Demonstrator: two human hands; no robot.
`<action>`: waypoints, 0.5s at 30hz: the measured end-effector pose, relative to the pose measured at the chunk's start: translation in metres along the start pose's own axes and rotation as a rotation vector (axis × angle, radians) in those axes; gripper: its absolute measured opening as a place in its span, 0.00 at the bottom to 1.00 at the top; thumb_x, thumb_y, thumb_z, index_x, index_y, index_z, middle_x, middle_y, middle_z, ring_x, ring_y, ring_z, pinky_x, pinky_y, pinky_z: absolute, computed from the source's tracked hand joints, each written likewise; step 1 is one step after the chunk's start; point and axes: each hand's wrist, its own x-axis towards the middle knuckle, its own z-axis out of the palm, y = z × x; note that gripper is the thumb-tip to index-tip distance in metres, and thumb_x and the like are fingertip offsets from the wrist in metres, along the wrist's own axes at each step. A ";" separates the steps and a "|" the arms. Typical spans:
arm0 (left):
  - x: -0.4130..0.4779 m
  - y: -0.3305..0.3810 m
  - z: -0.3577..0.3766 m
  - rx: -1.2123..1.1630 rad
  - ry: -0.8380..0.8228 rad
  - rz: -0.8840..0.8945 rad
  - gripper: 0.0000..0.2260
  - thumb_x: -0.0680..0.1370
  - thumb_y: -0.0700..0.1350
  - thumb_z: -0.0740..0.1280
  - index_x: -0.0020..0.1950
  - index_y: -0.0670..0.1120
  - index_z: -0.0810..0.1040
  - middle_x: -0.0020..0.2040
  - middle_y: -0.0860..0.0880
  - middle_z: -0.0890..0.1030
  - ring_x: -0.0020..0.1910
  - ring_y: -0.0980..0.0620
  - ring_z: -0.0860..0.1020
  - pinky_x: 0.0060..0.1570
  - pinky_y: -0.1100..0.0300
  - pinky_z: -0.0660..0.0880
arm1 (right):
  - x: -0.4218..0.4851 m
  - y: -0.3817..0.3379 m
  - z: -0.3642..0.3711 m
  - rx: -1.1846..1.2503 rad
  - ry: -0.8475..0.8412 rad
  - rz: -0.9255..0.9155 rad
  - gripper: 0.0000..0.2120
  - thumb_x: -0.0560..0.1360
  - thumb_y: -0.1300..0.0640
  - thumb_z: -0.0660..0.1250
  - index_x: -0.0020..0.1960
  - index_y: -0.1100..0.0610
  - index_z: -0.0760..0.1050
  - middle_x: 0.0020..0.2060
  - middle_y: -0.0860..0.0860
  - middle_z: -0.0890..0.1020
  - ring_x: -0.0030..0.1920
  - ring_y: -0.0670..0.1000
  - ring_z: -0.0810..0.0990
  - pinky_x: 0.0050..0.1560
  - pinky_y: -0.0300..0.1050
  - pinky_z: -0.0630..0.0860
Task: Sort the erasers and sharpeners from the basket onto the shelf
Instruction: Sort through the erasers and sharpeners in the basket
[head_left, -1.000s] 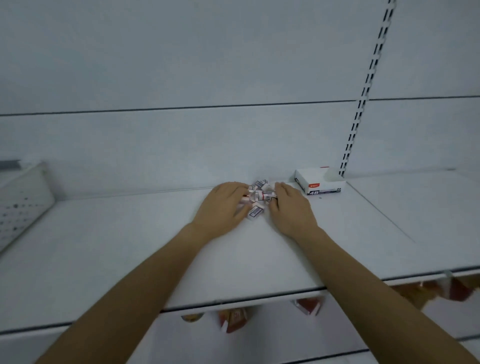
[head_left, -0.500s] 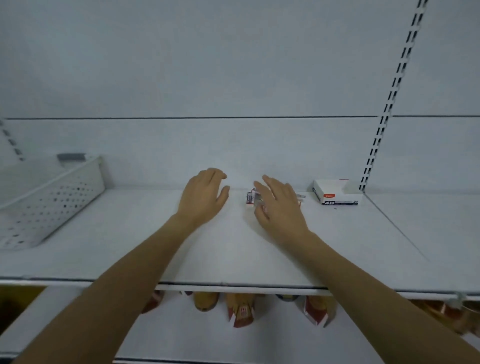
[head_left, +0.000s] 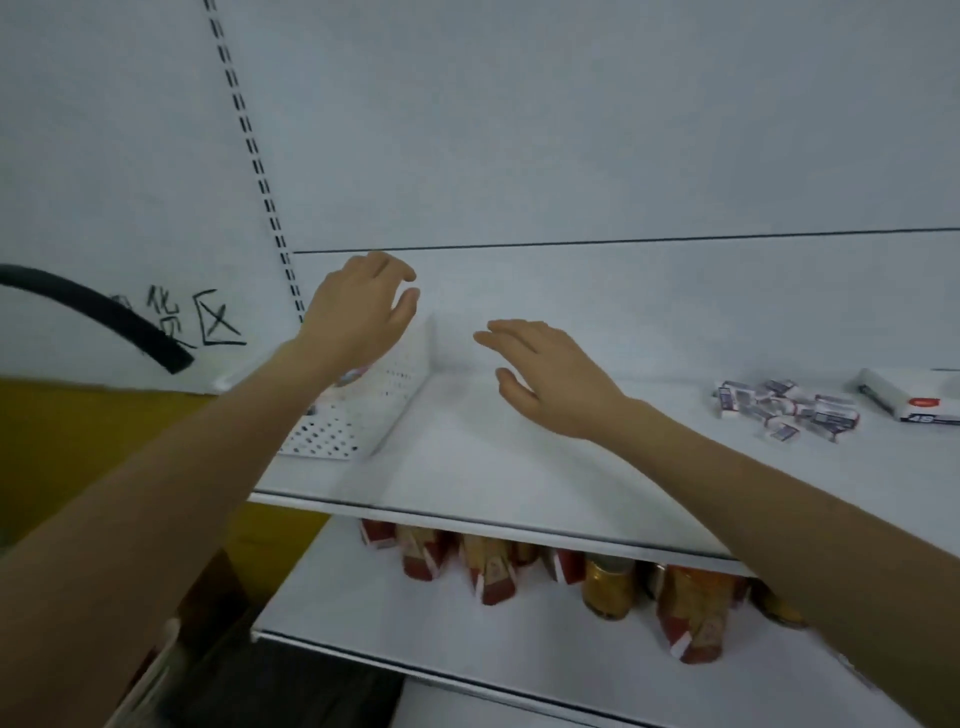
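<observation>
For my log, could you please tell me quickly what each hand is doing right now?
Left hand: open, holding nothing, by the basket.
Right hand: open, holding nothing, above the shelf.

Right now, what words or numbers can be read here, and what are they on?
"货区": black writing by hand on the wall; a character before it is partly hidden.
"4" and then a blurred character: on the side of the box; its red logo is too small to read.
Erasers: print too small to read.
Packets on the lower shelf: too blurred to read.
</observation>
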 end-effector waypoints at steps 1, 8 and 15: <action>-0.006 -0.019 -0.007 -0.007 -0.029 -0.009 0.15 0.81 0.47 0.56 0.64 0.42 0.72 0.64 0.43 0.72 0.61 0.42 0.71 0.56 0.49 0.68 | 0.010 -0.013 0.002 0.009 0.011 -0.012 0.22 0.75 0.55 0.53 0.65 0.62 0.70 0.61 0.60 0.75 0.58 0.61 0.75 0.58 0.51 0.70; -0.041 -0.123 -0.025 -0.168 -0.268 -0.085 0.13 0.80 0.44 0.58 0.64 0.45 0.71 0.64 0.44 0.69 0.58 0.47 0.73 0.57 0.57 0.68 | 0.073 -0.072 0.029 0.100 -0.040 -0.015 0.21 0.80 0.54 0.56 0.72 0.55 0.61 0.67 0.53 0.67 0.64 0.52 0.69 0.63 0.44 0.65; -0.039 -0.168 -0.008 -0.267 -0.443 -0.067 0.12 0.79 0.41 0.61 0.62 0.45 0.73 0.62 0.46 0.73 0.57 0.51 0.74 0.53 0.64 0.67 | 0.124 -0.082 0.048 0.111 -0.173 0.052 0.19 0.80 0.51 0.54 0.70 0.52 0.63 0.67 0.51 0.68 0.62 0.49 0.70 0.57 0.36 0.61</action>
